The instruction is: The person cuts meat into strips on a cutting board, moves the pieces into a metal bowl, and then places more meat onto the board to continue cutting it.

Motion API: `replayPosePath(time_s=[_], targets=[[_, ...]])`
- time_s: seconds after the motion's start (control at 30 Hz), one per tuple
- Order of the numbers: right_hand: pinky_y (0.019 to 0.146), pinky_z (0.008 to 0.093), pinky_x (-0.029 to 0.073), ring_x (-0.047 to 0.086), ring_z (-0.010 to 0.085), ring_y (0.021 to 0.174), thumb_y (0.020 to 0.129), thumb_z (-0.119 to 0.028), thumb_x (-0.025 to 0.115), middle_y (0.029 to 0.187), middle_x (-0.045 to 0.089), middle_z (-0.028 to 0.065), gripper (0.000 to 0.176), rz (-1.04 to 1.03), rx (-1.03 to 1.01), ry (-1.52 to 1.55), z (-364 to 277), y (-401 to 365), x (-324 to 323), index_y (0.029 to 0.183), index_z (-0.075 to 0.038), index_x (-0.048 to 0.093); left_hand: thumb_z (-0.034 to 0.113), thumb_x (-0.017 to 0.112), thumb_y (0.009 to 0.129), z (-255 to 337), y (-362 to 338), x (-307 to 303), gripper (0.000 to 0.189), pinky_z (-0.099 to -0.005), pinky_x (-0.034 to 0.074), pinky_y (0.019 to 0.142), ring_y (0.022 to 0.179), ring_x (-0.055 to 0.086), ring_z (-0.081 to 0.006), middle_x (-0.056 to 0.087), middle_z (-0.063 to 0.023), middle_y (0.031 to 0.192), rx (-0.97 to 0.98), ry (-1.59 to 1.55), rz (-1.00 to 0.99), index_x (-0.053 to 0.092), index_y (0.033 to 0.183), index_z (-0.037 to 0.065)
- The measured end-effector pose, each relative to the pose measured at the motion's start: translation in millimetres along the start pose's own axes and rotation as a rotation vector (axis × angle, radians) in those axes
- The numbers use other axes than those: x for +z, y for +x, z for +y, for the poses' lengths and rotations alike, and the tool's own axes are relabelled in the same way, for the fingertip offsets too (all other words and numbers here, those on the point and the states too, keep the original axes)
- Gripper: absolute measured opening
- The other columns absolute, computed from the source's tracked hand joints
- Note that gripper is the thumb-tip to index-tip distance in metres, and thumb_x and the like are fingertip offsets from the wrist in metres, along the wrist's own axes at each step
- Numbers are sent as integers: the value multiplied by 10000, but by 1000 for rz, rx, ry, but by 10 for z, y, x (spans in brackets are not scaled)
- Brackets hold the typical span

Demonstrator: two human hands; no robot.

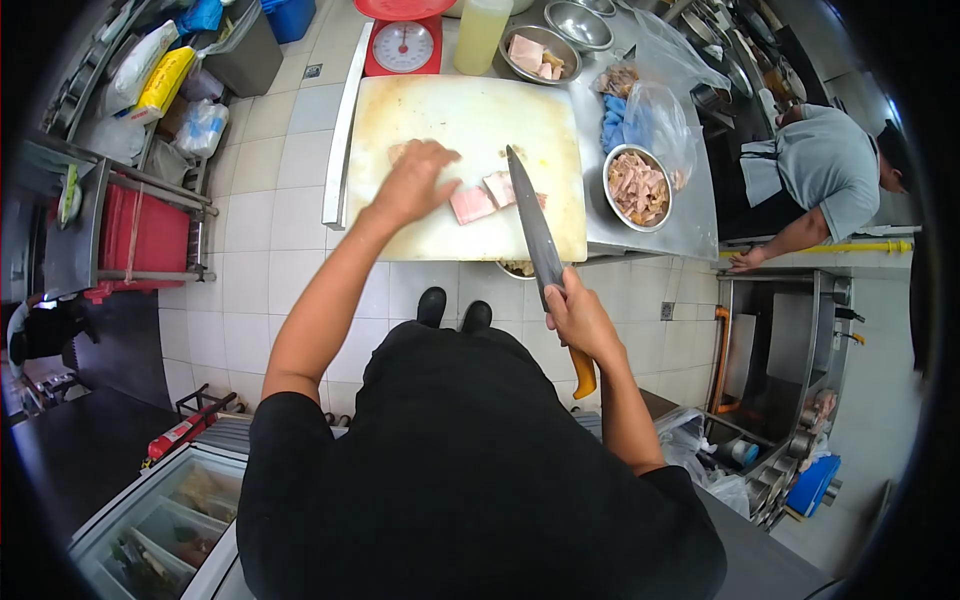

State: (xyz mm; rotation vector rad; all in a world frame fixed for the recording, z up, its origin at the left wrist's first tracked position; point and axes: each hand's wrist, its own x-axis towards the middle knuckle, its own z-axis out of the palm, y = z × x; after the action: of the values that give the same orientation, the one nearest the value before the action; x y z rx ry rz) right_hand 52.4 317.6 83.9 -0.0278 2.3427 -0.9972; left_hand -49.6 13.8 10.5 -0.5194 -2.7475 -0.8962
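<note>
The right hand (580, 318) partly hides the knife handle (582, 373).

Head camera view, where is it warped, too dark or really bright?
Head view: strong wide-angle bending, with dark corners around a rounded image; head view: the cutting board looks bright, while the black clothing shows little detail; head view: the knife looks reasonably sharp.

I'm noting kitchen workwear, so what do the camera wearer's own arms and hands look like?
The left hand and right hand wear no gloves, and no watch or bracelet shows on either wrist. Short, plain black fabric sleeves leave both forearms uncovered. Rings would be too small to make out.
</note>
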Motion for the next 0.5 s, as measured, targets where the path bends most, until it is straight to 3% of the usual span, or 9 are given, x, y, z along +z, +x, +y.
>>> replayPosePath(time_s=[0.03, 0.13, 0.2, 0.27, 0.33, 0.37, 0.43, 0.47, 0.5], targets=[[533, 419, 491, 608, 279, 513, 1022, -220, 483, 628, 617, 150, 229, -2, -3, 1, 20, -13, -8, 985, 0, 430, 149, 751, 811, 113, -38, 86, 386, -409, 453, 1009, 1140, 587, -338, 666, -188, 1120, -113, -80, -120, 669, 1167, 21], [589, 431, 500, 627, 300, 552, 1025, -221, 480, 642, 623, 161, 230, -34, -22, 8, 26, -27, -44, 986, 1, 434, 171, 778, 780, 240, -57, 284, 439, -396, 485, 966, 1080, 621, -343, 667, -199, 1124, -188, -121, -176, 657, 1171, 9], [598, 431, 501, 632, 303, 562, 1026, -220, 478, 647, 626, 164, 230, -45, -27, 17, 29, -15, -52, 987, 2, 435, 187, 791, 751, 289, -24, 268, 477, -372, 516, 887, 995, 653, -337, 680, -201, 1088, -399, -165, -238, 655, 1156, -25], [606, 432, 501, 636, 307, 572, 1028, -219, 475, 652, 628, 167, 229, -62, -35, 20, 85, 13, -48, 987, 2, 437, 183, 794, 740, 335, 0, 168, 476, -362, 521, 852, 956, 662, -330, 685, -203, 1061, -431, -217, -330, 657, 1137, -43], [436, 343, 479, 552, 171, 478, 1033, -251, 483, 628, 588, 87, 241, -57, -95, 35, 162, 75, -16, 986, -22, 423, 171, 761, 767, 347, -32, 108, 380, -343, 523, 790, 876, 673, -288, 703, -167, 1002, -481, -303, -437, 680, 1062, -56], [436, 343, 479, 552, 171, 478, 1033, -251, 483, 628, 588, 87, 241, -65, -103, 39, 164, 76, -34, 986, -22, 423, 171, 761, 767, 288, -101, 127, 380, -343, 523, 790, 876, 673, -288, 703, -167, 1002, -489, -295, -434, 680, 1062, -56], [616, 436, 497, 645, 324, 597, 1029, -228, 470, 662, 633, 177, 238, -106, -34, 3, 54, 44, -82, 991, 4, 435, 201, 753, 835, 133, -275, 149, 334, -368, 531, 778, 892, 690, -261, 717, -141, 979, -607, -621, -273, 678, 1089, -2], [616, 436, 497, 645, 324, 597, 1029, -228, 470, 662, 633, 177, 238, -115, -45, 10, 83, 54, -60, 991, 4, 435, 201, 753, 835, 99, -354, 132, 334, -368, 531, 778, 892, 690, -261, 717, -141, 979, -614, -607, -270, 678, 1089, -2], [523, 385, 483, 600, 247, 530, 1031, -239, 475, 650, 615, 133, 233, -112, -69, 21, 137, 63, -45, 992, -14, 433, 238, 695, 906, 114, -432, 82, 294, -352, 516, 759, 881, 656, -229, 699, -109, 990, -658, -1105, -159, 659, 1103, 23]])
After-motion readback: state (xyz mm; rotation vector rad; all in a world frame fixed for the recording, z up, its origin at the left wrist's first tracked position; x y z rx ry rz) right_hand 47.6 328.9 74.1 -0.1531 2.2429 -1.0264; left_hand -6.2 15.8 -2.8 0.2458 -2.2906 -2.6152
